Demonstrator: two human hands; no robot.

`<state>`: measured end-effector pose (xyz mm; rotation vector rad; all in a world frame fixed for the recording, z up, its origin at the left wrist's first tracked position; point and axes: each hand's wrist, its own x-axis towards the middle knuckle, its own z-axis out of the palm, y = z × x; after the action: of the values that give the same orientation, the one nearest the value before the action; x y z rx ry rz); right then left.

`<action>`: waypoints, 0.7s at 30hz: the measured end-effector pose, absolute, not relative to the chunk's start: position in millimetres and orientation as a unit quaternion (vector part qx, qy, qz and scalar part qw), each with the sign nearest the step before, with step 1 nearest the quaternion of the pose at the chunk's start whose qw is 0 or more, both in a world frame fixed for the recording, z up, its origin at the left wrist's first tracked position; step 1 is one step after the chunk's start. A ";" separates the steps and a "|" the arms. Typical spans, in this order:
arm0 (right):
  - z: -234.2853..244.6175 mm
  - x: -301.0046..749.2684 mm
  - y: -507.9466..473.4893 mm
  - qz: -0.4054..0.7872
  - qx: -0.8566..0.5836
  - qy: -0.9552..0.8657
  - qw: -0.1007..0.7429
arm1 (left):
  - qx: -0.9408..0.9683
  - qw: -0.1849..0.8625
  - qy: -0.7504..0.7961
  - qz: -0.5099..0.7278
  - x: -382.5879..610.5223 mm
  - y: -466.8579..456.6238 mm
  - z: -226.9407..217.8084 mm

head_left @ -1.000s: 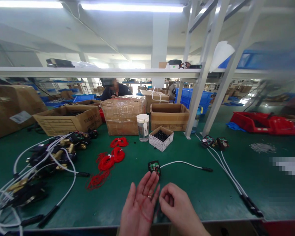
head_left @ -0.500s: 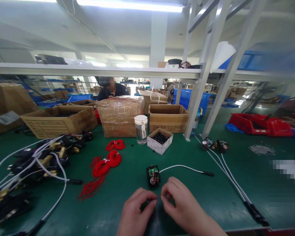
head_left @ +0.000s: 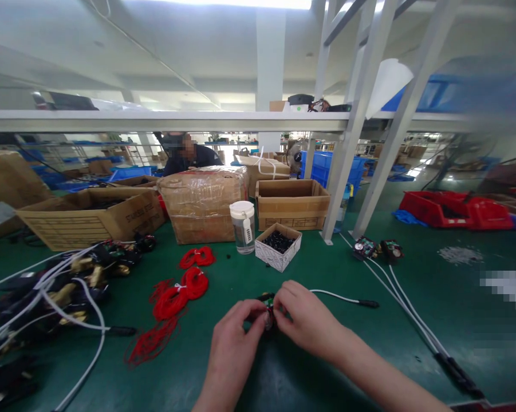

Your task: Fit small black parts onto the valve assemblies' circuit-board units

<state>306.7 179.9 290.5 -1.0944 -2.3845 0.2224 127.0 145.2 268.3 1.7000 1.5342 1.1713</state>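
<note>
My left hand (head_left: 236, 332) and my right hand (head_left: 304, 320) meet over a small black module (head_left: 267, 312) with a green circuit board on the green mat. Both hands pinch it from either side with curled fingers. A white cable (head_left: 339, 297) runs from the module to the right and ends in a black plug. The module is mostly hidden by my fingers.
Red wire coils (head_left: 180, 286) lie to the left, a heap of white cables and brass parts (head_left: 55, 286) farther left. A plastic jar (head_left: 243, 226), a small box of black parts (head_left: 278, 246), cartons and two more modules (head_left: 375, 249) stand behind. A person sits beyond the cartons.
My left palm was open and facing up; it has turned over and closed. Both hands moved forward onto the module, which now sits between my fingers.
</note>
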 end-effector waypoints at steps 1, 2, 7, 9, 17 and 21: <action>293.4 305.9 182.3 0.068 -0.399 -0.882 0.240 | 0.630 0.286 0.576 0.435 127.9 146.0 269.2; 296.6 305.0 184.2 0.053 -0.398 -0.888 0.226 | 0.626 0.291 0.580 0.433 128.8 146.5 270.1; 310.1 301.0 189.1 -0.009 -0.390 -0.907 0.158 | 0.605 0.285 0.598 0.442 129.8 149.5 273.5; 311.7 299.8 190.4 -0.020 -0.382 -0.912 0.149 | 0.585 0.313 0.606 0.439 128.7 151.9 274.2; 304.1 295.6 197.6 -0.080 -0.352 -0.923 0.133 | 0.555 0.364 0.620 0.419 122.5 160.6 273.7; 306.0 294.2 198.4 -0.099 -0.345 -0.925 0.125 | 0.580 0.303 0.638 0.405 122.2 161.5 276.2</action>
<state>294.2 198.4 306.0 -1.0059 -2.6952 -0.2881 122.2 161.5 276.2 1.5387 1.6923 1.0733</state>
